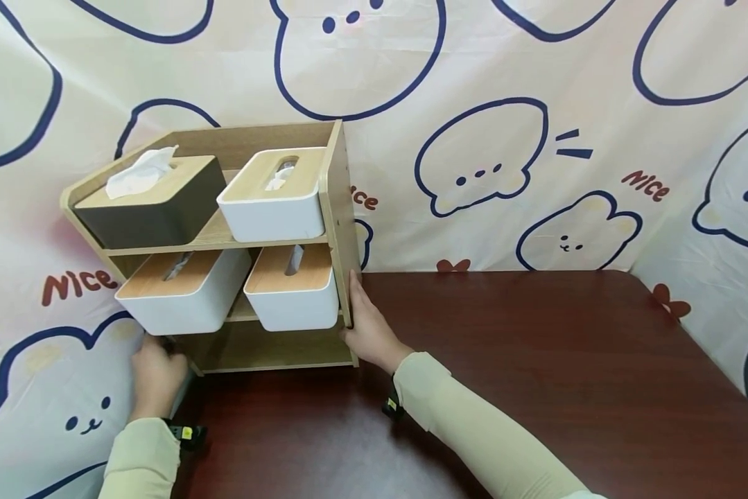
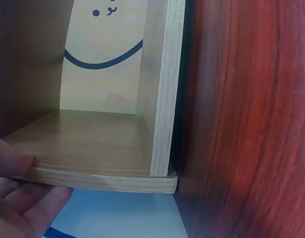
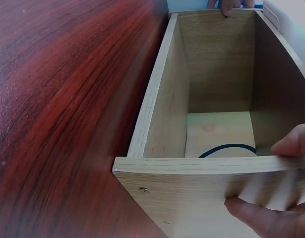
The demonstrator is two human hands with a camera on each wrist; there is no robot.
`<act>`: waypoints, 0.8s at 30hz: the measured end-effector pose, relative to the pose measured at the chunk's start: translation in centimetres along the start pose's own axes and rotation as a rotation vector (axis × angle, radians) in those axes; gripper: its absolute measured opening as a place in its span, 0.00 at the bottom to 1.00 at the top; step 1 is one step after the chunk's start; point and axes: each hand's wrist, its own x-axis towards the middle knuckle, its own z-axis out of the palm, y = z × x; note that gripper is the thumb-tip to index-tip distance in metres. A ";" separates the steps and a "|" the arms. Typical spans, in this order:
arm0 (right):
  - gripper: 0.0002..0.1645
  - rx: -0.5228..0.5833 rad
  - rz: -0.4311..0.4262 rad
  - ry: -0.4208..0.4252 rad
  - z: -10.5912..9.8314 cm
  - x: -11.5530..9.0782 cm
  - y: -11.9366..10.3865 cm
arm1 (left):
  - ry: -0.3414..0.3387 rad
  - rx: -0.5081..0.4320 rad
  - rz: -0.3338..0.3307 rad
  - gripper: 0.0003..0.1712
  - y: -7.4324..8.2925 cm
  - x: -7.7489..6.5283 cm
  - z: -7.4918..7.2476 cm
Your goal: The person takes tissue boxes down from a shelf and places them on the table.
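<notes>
A light wooden shelf unit stands at the left of the table, its open compartments facing me. My left hand grips the lower left side panel, with the thumb on the inner face and fingers outside in the left wrist view. On the opposite panel, my right hand pinches the edge the same way. The top shelf holds a dark tissue box with a tissue sticking out, beside a white tissue box. Below them sit two more white tissue boxes, left and right, jutting past the shelf front.
The dark red-brown table stretches to the right of the unit. A cartoon-printed cloth hangs close behind and along the left side. The unit's bottom compartment holds nothing visible.
</notes>
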 end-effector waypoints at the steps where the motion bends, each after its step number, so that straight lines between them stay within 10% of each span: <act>1: 0.70 0.001 0.001 -0.001 0.1 0.0 0.1 | 0.003 0.003 0.003 0.22 -0.1 -0.1 0.1; 24: 0.71 0.072 0.030 0.016 -0.8 -0.9 0.7 | -0.010 0.011 0.044 0.23 0.8 -0.8 0.4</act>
